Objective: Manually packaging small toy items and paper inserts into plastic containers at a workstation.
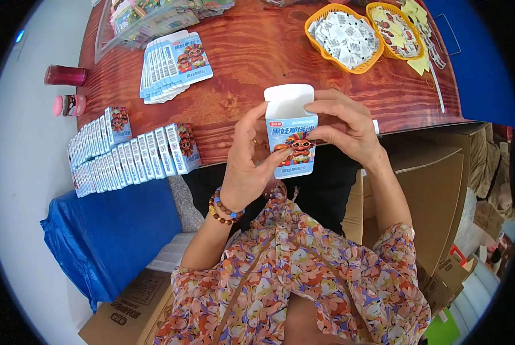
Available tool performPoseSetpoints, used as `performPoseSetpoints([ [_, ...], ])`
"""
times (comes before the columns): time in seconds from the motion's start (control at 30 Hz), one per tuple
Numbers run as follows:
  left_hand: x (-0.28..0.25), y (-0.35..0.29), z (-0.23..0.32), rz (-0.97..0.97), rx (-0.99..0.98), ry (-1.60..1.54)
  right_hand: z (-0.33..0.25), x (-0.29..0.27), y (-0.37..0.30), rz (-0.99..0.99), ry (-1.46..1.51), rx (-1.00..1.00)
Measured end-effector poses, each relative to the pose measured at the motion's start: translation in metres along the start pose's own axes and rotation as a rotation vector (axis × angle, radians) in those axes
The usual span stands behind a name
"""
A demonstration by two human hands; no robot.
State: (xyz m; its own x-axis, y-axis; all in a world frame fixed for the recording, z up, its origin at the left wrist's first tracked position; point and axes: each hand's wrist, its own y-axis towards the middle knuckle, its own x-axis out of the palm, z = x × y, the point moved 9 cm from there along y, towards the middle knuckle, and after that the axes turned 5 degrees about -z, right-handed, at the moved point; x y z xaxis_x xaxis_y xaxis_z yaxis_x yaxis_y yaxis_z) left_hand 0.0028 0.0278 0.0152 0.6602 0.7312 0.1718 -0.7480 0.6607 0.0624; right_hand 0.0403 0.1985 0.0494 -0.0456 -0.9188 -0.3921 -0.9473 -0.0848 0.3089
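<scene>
A small light-blue carton point(292, 164) with a cartoon figure on its front is held up before me, just off the table's near edge. Its white top flap stands raised, so the carton's top is open. My left hand point(249, 152) grips the carton's left side, thumb across the front. My right hand point(349, 123) pinches the upper right edge between thumb and fingers. Whether anything is inside the carton cannot be seen. Flat, unfolded cartons point(174, 63) lie fanned in a stack beyond my left hand. Folded cartons point(145, 154) stand in two rows to the left.
A yellow basket point(361, 68) of small white packets and another yellow basket point(410, 54) with small items sit at the far right. A clear bin point(105, 43) stands far left. Two jars, one dark red point(65, 75) and one pink point(69, 105), line the left edge. Cardboard boxes point(421, 178) stand at right.
</scene>
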Motion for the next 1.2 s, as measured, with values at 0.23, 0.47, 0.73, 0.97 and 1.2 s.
performPoseSetpoints([
  [0.23,0.008,-0.01,-0.014,-0.205,-0.258,-0.073,-0.001,0.008,-0.013,-0.191,0.08,0.076],
  [0.47,0.009,-0.015,-0.016,-0.195,-0.258,-0.082,-0.003,0.011,-0.02,-0.202,0.019,0.065],
  [0.73,0.01,-0.016,-0.014,-0.146,-0.254,-0.038,0.021,0.022,-0.022,-0.048,0.506,0.41],
  [0.97,0.01,-0.022,-0.021,-0.136,-0.239,-0.127,0.013,0.026,-0.021,-0.066,0.524,0.329],
  [1.2,0.014,-0.024,-0.014,-0.183,-0.236,-0.102,0.023,0.033,-0.018,-0.244,0.605,0.549],
])
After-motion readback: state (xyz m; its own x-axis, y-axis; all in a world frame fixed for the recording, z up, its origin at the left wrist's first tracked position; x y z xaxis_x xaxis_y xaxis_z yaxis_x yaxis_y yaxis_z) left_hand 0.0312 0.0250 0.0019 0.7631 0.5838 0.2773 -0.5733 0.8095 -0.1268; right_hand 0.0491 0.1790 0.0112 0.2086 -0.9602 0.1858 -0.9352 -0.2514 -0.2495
